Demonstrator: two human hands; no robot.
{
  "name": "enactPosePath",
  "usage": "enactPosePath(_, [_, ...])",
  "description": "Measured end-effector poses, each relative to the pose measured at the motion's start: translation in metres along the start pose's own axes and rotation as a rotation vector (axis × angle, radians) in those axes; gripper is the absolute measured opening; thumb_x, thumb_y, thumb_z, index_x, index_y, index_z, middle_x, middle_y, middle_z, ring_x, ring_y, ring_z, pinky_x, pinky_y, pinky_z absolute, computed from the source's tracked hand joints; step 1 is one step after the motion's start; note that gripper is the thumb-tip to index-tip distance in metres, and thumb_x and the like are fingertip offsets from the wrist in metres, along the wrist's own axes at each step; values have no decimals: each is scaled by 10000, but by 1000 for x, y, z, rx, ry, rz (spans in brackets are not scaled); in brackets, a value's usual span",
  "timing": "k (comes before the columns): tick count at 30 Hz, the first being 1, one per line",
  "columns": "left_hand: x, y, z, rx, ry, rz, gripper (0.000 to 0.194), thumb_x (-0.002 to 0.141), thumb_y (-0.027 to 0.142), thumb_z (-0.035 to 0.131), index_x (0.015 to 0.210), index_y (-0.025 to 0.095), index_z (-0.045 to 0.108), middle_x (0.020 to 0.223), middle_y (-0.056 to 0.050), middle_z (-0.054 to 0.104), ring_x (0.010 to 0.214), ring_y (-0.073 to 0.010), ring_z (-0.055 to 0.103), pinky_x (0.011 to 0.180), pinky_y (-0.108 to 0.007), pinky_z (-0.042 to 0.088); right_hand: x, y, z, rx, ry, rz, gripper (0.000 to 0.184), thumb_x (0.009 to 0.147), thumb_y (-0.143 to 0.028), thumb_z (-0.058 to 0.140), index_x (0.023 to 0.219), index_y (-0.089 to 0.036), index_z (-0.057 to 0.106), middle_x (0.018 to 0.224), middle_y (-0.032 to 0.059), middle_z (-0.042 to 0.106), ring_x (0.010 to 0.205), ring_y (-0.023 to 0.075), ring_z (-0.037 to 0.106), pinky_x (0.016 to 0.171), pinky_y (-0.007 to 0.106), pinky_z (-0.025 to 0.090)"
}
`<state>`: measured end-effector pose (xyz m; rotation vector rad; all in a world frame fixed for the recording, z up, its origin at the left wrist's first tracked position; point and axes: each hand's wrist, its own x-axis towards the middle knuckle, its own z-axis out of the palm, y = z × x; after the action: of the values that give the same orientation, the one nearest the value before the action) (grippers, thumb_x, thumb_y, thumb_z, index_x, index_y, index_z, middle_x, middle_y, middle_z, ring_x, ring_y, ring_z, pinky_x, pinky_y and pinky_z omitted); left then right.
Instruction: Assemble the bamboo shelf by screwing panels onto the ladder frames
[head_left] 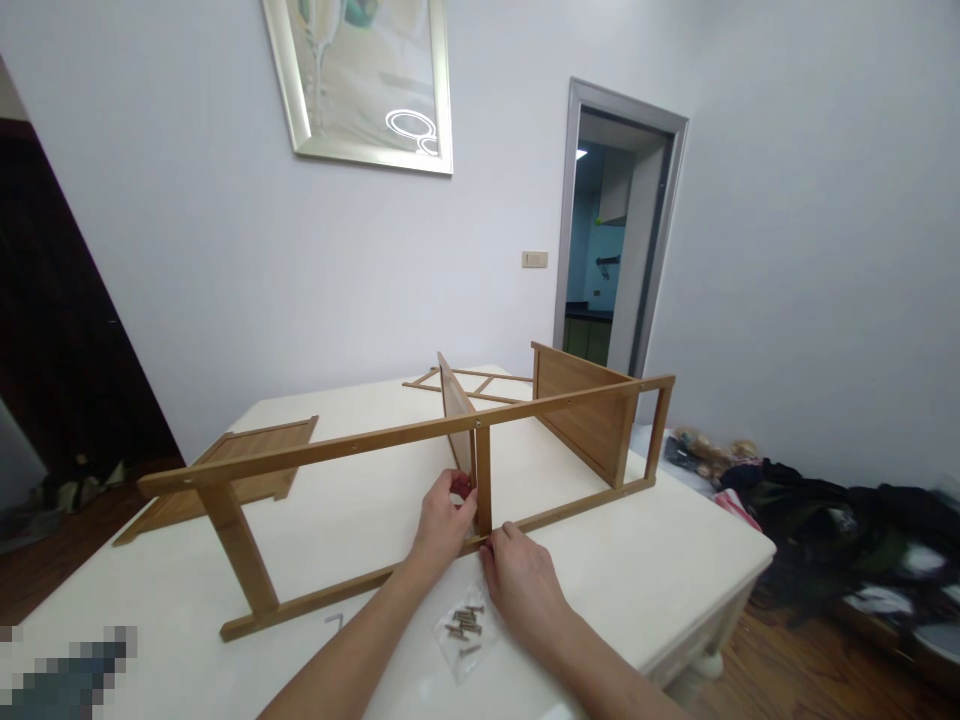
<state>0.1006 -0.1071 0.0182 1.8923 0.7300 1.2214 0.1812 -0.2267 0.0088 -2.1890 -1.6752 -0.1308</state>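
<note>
Over the remote feed I note the left hand curled beside the middle panel, the right hand bent at the wooden frame's lower rail, both pinches indeterminate, bagged screws just nearer me than the fingers.

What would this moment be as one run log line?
left hand: at middle crossbar | right hand: at lower rail | wooden frame: on table | screws: in clear bag | hex key: on table
</note>
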Motion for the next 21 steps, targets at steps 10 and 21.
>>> enactPosePath(10, [0,2,-1,-4,-5,-1,174,773,343,568,835,180,571,795,-40,645,756,-170,611,596,-243,467,-1,2,0,64,21,35,124,872,-190,472,876,-173,594,904,60,635,786,185,610,647,286,372])
enactPosePath(21, [0,4,0,15,24,-7,164,757,334,584,821,183,581,770,-36,656,728,-174,621,593,-260,476,2,3,0,51,3,23,162,896,-176,449,873,-167,610,898,66,649,790,192,624,654,291,380])
